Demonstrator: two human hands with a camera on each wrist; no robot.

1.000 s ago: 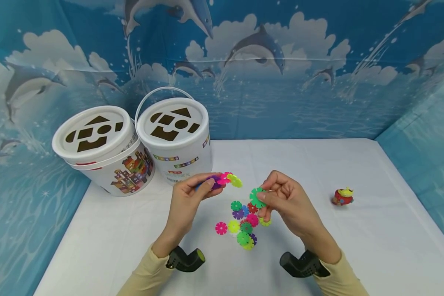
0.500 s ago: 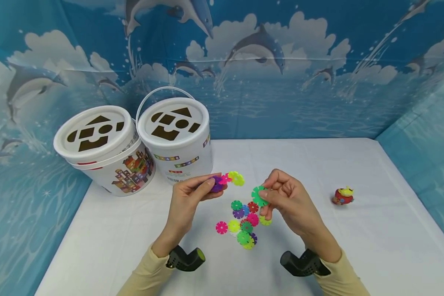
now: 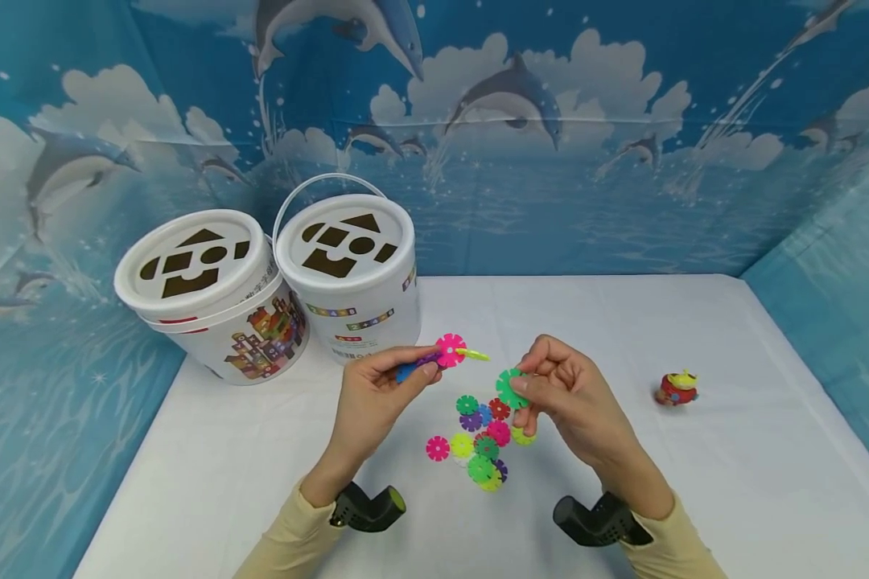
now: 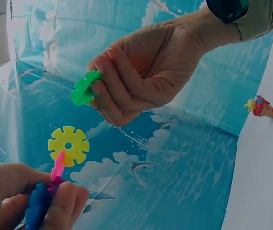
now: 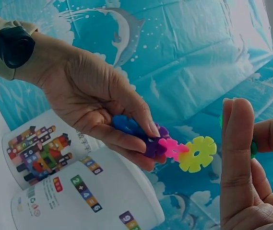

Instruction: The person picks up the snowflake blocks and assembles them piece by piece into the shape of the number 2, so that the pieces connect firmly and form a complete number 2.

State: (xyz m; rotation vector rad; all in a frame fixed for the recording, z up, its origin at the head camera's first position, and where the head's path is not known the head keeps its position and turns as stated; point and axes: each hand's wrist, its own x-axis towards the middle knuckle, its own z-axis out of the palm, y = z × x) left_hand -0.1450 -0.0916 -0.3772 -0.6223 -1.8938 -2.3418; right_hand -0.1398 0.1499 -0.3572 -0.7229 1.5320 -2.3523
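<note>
My left hand (image 3: 376,394) grips a short chain of notched plastic discs by its blue and purple end. In the right wrist view the chain runs from a blue disc (image 5: 126,125) through purple (image 5: 156,143) and pink (image 5: 173,148) to a yellow disc (image 5: 197,153) at the free end. Between thumb and fingers, my right hand (image 3: 568,402) pinches a single green disc (image 3: 509,389), apart from the chain and to its right. Below both hands lies a loose cluster of coloured discs (image 3: 486,447) on the table, some overlapping.
Two white lidded buckets stand at the back left, one (image 3: 210,322) beside the other (image 3: 365,310). A small red and yellow toy figure (image 3: 677,388) sits on the white tablecloth (image 3: 739,482) at the right. A dolphin-print curtain (image 3: 514,201) hangs behind.
My left hand has turned the chain, so the pink disc now faces the head camera and the yellow one shows edge-on. The right hand keeps its green disc nearly in place.
</note>
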